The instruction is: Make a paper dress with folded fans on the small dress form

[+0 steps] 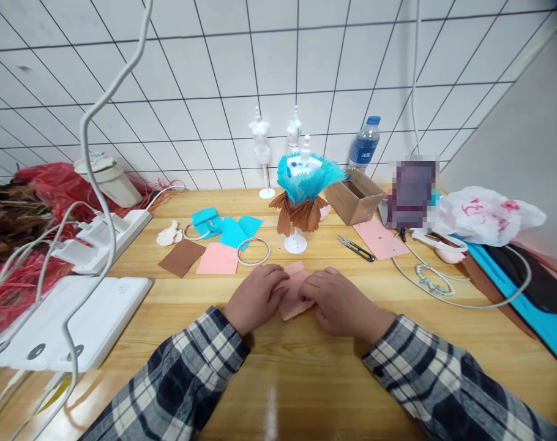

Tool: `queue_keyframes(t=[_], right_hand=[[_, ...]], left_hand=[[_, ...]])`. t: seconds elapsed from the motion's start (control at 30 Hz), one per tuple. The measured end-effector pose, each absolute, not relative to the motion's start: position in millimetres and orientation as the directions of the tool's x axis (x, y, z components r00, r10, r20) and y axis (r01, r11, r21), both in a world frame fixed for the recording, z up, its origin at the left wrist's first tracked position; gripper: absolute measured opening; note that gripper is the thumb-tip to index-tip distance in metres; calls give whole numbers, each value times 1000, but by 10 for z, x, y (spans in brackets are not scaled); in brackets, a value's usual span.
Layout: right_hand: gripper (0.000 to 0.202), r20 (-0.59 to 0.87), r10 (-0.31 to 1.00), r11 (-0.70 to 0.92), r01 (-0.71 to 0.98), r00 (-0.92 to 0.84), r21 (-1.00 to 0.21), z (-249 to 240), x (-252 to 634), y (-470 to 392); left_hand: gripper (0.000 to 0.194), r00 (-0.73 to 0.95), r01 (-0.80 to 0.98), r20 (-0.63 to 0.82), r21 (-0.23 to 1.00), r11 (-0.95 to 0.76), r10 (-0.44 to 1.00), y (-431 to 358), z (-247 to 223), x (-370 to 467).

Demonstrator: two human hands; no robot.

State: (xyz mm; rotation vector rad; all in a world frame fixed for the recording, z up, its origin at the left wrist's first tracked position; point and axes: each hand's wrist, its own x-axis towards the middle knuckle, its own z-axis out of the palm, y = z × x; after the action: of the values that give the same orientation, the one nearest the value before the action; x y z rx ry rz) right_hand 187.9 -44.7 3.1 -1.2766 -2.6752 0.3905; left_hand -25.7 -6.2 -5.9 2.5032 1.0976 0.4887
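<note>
Between my two hands is a piece of pink crepe paper with jagged edges, lying low over the wooden table. My left hand pinches its left side with curled fingers. On the right side, my right hand grips the same piece, thumb and fingers closed. Beyond them stands a small white mannequin dressed in ruffled turquoise paper over brown paper. A white ring lies just ahead of my left hand, near a pink paper square.
Left of centre lie a brown square and turquoise pieces. Thread snips, a cardboard box and a pink sheet are to the right. A white cable hangs across the left side, above a power strip.
</note>
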Motion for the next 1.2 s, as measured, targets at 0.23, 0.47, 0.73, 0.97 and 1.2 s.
queue_keyframes(t=[0.23, 0.47, 0.73, 0.97, 1.2], right_hand=[[39, -16, 667, 714, 644, -745, -274, 77, 1811, -598], [39, 17, 643, 731, 608, -765, -310, 54, 1794, -631], [34, -13, 644, 722, 614, -765, -318, 95, 1780, -648], [28, 37, 730, 664, 696, -682, -273, 12, 1791, -565], [24, 50, 785, 613, 762, -618, -209, -23, 1898, -452]], left_hand=[[18, 545, 758, 156, 327, -564, 824, 22, -102, -330], [20, 566, 696, 206, 401, -596, 799, 30, -54, -368], [10, 509, 756, 211, 355, -550, 835, 185, -144, -334], [18, 449, 756, 411, 298, -583, 793, 337, -42, -281], [16, 741, 571, 133, 392, -722, 658, -168, -1, -222]])
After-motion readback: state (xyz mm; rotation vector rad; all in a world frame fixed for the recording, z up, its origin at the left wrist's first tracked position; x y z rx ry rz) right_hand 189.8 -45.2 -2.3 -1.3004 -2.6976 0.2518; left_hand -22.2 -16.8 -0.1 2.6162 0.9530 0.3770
